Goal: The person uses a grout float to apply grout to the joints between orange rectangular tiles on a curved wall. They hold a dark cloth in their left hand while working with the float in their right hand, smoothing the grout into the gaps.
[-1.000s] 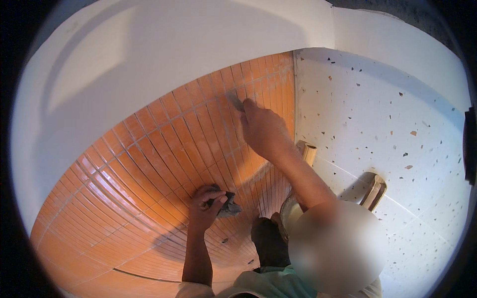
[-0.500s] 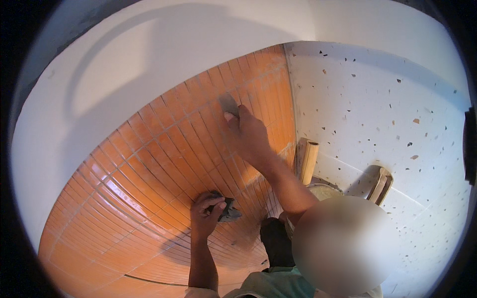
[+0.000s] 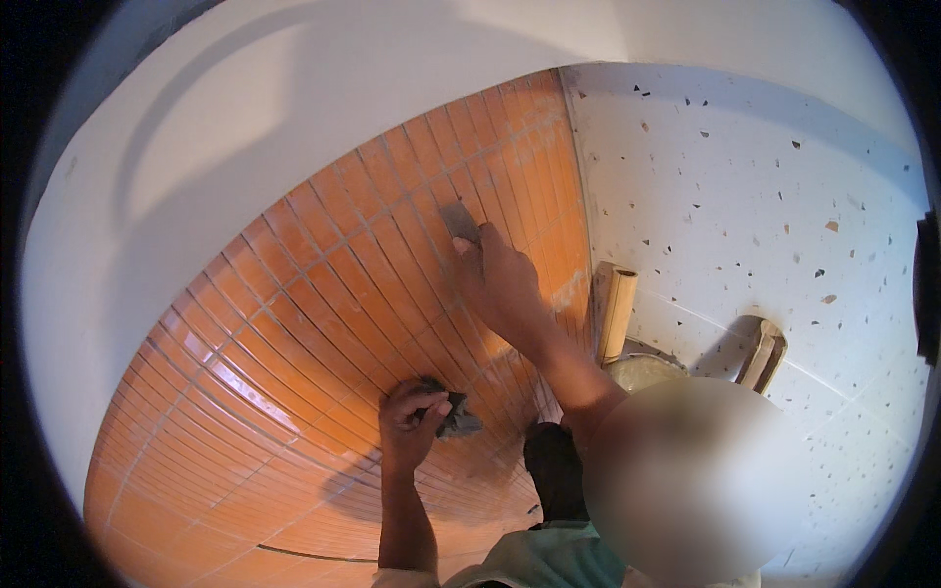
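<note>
My right hand [image 3: 498,274] is closed round a flat grey scraper [image 3: 458,221], its blade lying against the orange tiled wall [image 3: 333,284]. The tiles are narrow strips with grey grout lines, and pale smears show near the corner. Lower down, my left hand [image 3: 410,416] pinches a dark grey crumpled piece [image 3: 459,419] in front of the tiles. Whether that piece is cloth, rubber or a lump of grout I cannot tell. The scraper's handle end is hidden in my fingers.
Right of the corner stands a white speckled wall [image 3: 725,196]. Beside my right forearm are an upright tan wooden piece [image 3: 618,314], a round pale bucket [image 3: 642,370] and a long-shaped tool or handle [image 3: 763,355]. A pale plain wall [image 3: 323,98] borders the tiles.
My right hand and the scraper have shifted slightly down and to the right in the view, and the surroundings have shifted a little too. The left hand keeps its grip.
</note>
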A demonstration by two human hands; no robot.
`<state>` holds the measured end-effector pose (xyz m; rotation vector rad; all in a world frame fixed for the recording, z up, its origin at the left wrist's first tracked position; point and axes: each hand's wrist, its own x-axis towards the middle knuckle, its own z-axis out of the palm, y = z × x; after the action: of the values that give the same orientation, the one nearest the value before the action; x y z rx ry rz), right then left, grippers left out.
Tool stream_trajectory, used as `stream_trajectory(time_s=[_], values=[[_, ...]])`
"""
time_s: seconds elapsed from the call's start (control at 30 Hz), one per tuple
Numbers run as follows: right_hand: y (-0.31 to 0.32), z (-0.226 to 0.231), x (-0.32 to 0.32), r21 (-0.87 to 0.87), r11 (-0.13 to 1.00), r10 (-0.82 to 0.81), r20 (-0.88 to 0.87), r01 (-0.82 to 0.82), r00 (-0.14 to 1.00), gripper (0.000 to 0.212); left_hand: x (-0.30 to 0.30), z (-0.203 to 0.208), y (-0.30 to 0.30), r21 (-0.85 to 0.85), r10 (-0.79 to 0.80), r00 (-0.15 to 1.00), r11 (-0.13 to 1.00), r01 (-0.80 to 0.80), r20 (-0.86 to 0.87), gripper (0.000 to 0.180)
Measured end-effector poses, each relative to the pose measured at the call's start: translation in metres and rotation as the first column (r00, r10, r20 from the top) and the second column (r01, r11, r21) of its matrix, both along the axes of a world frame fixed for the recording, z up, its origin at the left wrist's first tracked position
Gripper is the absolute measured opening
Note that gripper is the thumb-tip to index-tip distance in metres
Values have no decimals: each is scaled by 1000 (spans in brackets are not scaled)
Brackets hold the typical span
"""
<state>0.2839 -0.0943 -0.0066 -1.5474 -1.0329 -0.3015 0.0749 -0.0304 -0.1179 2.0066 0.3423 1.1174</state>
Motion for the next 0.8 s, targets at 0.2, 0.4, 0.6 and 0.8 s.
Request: stream_trajectory(time_s=[0.2,0.4,0.6,0.8], values=[[-13,41,14,42,999,-35,157,29,987,33,1,0,3,39,-32,999,999,31,39,14],[-23,64,22,-77,996,-20,268,42,963,27,-1,4,-2,-28,-26,1000,999,26,1,16],[-41,92,20,-289,947,-12,399,138,917,23,-3,-5,5,6,-28,1000,1000,28,-6,15],[-49,88,24,-271,954,4,436,127,900,23,-3,-6,4,-81,-55,998,995,58,38,14]])
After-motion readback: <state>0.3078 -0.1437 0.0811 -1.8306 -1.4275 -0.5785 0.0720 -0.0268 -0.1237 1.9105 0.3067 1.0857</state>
